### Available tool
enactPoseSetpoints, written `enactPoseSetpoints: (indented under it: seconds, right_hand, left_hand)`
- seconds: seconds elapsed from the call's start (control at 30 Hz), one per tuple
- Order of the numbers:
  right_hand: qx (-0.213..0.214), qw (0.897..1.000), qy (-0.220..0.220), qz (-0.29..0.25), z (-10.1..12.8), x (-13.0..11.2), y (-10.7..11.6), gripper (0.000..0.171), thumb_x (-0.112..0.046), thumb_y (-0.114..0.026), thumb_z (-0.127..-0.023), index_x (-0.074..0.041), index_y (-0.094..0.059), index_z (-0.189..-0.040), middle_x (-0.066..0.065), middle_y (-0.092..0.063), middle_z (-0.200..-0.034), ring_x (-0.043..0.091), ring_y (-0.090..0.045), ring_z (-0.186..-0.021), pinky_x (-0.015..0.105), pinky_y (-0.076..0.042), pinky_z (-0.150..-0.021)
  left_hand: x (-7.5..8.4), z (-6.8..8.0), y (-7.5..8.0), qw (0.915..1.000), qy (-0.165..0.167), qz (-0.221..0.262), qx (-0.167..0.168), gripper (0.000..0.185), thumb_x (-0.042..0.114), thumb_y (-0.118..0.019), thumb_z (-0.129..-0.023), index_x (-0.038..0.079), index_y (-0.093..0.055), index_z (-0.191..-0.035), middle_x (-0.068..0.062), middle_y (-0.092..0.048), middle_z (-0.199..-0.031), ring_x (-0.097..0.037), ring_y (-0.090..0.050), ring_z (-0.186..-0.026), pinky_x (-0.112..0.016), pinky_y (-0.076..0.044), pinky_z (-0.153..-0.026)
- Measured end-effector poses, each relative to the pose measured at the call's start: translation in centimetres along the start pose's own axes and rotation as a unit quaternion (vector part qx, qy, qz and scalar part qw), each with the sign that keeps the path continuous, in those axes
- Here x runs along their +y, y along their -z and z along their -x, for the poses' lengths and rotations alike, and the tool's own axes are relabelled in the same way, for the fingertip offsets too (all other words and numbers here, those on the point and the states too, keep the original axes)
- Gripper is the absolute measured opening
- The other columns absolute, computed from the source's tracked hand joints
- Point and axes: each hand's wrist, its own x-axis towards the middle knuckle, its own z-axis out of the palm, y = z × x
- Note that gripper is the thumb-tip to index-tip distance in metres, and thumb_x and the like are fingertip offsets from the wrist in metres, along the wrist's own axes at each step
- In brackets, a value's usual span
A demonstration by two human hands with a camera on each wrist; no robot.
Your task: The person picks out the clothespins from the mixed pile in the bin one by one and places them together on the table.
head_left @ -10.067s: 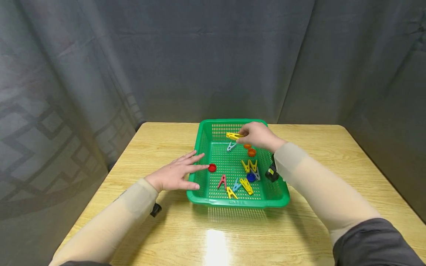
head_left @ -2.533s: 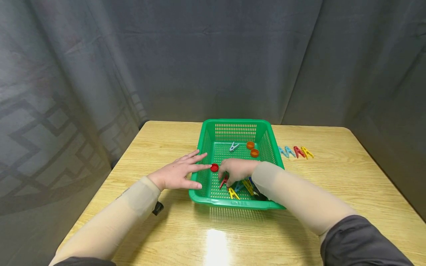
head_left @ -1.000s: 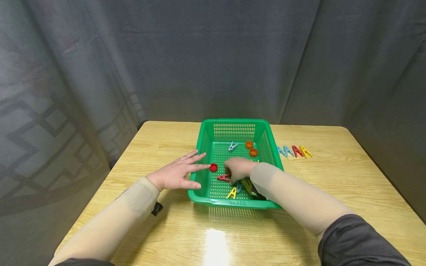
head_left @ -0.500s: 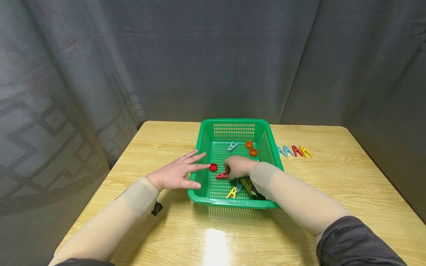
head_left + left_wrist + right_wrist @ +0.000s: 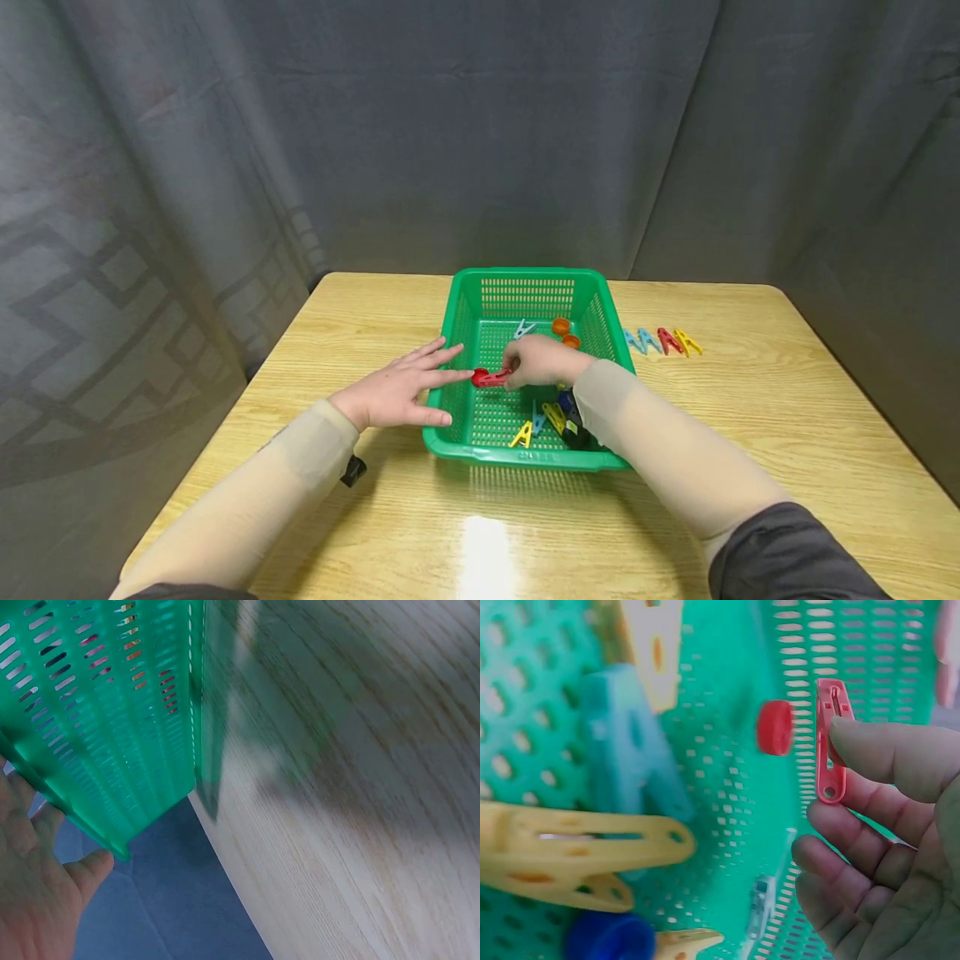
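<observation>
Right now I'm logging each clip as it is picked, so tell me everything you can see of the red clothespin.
The red clothespin is a small, glossy peg that looks plastic, with slotted cut-outs along its body and a hole near one end. The right hand pinches it between thumb and fingers, lifted over the floor of the green basket, near the left wall. It lies roughly level in the head view, beside a red bottle cap.

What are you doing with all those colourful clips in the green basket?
The right hand pinches a red clothespin above the floor of the green basket. The left hand rests flat against the basket's left wall. More pegs and some round caps lie inside the basket. Four pegs, two blue, one red and one yellow, sit in a row on the wooden table to the basket's right.
</observation>
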Motion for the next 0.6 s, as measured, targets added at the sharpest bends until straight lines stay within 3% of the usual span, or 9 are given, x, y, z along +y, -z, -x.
enactPoseSetpoints:
  seconds: [0.27,0.6]
  right_hand:
    - [0.058,0.998,0.009,-0.037,0.3,0.4,1.5,0.021,-0.025,-0.074,-0.085,-0.012,-0.070,-0.101,-0.001,-0.065,-0.089,0.017,-0.056,-0.077,0.033,-0.048,-0.068]
    - [0.134,0.988,-0.004,-0.081,1.0,0.5,3.1,0.024,-0.030,-0.072,-0.087,-0.014,-0.070,-0.104,-0.001,-0.065,-0.097,0.019,-0.056,-0.085,0.036,-0.048,-0.073]
  left_hand:
    - [0.0,0.0,0.0,1.0000,0.005,0.003,-0.004,0.069,0.053,-0.063,-0.088,0.030,-0.039,-0.148,0.007,-0.010,-0.161,-0.024,0.003,-0.148,-0.059,-0.018,-0.111]
    - [0.1,0.0,0.1,0.9999,0.004,-0.001,-0.010,0.068,0.056,-0.060,-0.088,0.029,-0.041,-0.148,0.004,-0.012,-0.161,-0.025,0.003,-0.147,-0.054,-0.013,-0.114]
